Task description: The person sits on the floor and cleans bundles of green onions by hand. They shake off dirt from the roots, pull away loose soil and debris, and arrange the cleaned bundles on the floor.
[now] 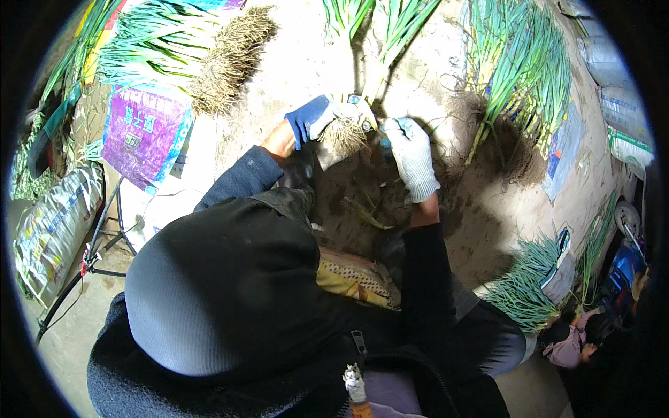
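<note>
My left hand (pixel 326 117), in a white knit glove with a blue cuff, grips a small bunch of green onions (pixel 342 57). Their pale brown roots (pixel 345 137) hang towards me below the fingers. A separate green onion stalk (pixel 384 65) leans beside the bunch, its lower end close to the same hand. Just right of the roots is my right hand (pixel 412 157), in a white glove with bluish fingertips. Its fingers are curled; whether anything thin is pinched between them is hidden.
Piled green onions (pixel 167 47) lie at upper left, by a purple printed sack (pixel 146 130). More onions (pixel 522 78) lie right. A bundle (pixel 528 282) stands lower right, near another person's pink sleeve (pixel 569 345). A tripod (pixel 96 256) stands left. A cigarette (pixel 355 389) juts in below.
</note>
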{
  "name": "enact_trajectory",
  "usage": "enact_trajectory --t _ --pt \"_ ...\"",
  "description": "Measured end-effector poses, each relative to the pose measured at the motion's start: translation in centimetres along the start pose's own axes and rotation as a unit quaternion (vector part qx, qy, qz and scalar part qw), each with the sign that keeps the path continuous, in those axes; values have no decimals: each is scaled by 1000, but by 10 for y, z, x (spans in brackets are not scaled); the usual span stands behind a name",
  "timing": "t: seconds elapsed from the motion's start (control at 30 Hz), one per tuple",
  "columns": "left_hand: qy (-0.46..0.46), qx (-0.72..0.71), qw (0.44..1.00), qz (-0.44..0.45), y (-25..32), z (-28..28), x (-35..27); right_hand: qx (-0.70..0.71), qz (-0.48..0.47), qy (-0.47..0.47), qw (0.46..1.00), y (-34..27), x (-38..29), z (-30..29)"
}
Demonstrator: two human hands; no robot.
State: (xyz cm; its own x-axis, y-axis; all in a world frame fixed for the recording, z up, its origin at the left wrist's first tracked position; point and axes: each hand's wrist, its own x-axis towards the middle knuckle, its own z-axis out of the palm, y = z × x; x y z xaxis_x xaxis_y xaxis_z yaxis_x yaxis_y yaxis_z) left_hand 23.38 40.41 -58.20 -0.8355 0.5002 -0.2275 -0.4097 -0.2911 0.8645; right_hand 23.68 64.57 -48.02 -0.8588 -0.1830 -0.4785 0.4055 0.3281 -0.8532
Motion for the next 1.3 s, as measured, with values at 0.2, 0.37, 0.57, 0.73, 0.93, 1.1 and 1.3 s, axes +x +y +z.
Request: enact_trajectory --t 0.2,0.37,0.57,0.73,0.93,1.1,1.3 --pt "77 -149 984 -65 -1 6 5 -123 -82 27 989 -3 12 16" --pt "41 -115 992 -27 -6 1 9 -115 -159 67 978 -9 34 23" --pt "57 -3 998 25 8 12 9 -231 -179 10 956 -3 52 25" --pt "122 -144 980 -67 25 27 4 -101 -101 -27 989 11 39 21" --pt "23 116 993 17 15 13 9 -27 -100 -47 993 13 21 29" --pt "0 128 992 6 -12 -10 14 -8 -34 -145 989 -4 -4 11" --pt "14 -60 998 -25 -13 -3 26 197 18 -289 937 0 -33 -57"
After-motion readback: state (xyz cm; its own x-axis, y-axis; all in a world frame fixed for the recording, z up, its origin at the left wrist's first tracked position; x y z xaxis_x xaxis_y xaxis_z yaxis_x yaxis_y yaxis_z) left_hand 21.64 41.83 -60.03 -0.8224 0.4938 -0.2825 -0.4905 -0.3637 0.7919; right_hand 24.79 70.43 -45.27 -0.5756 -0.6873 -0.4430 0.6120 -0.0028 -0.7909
